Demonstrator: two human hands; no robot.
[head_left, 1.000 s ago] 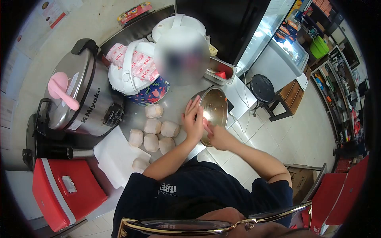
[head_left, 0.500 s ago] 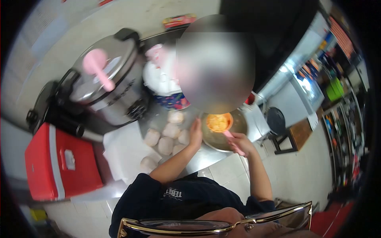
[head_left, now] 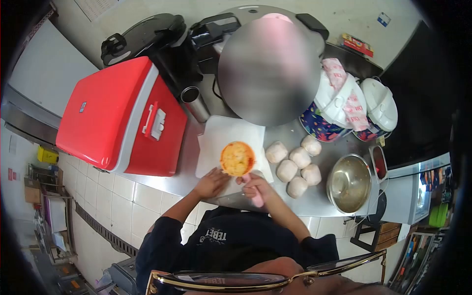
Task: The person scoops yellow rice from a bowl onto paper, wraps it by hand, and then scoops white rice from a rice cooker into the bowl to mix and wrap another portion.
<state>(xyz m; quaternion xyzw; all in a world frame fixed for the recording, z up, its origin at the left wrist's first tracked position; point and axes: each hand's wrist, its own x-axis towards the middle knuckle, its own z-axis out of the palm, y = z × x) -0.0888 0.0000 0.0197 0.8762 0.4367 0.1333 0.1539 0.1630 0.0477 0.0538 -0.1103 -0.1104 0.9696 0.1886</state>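
My right hand [head_left: 256, 188] is closed round the handle of a pink scoop [head_left: 257, 198]. Its round bowl is full of a yellow-orange food [head_left: 237, 157] and sits over a stack of white paper sheets [head_left: 231, 129]. My left hand [head_left: 213, 183] rests flat on the lower edge of the sheets, fingers stretched out, just left of the scoop. To the right of the paper lie several round white parcels [head_left: 299, 157] on the steel table. A metal mixing bowl [head_left: 350, 183] stands farther right, with a little residue inside.
A red cooler box [head_left: 123, 123] stands on the left, with a steel tumbler [head_left: 196, 105] beside it. Behind are a large pot, partly blurred, and a black lid [head_left: 147, 39]. Two patterned containers with white lids [head_left: 339, 103] stand at the back right.
My right hand has carried the filled scoop left from over the metal bowl to the paper. My left hand has moved from beside the bowl onto the sheets. The view has turned left.
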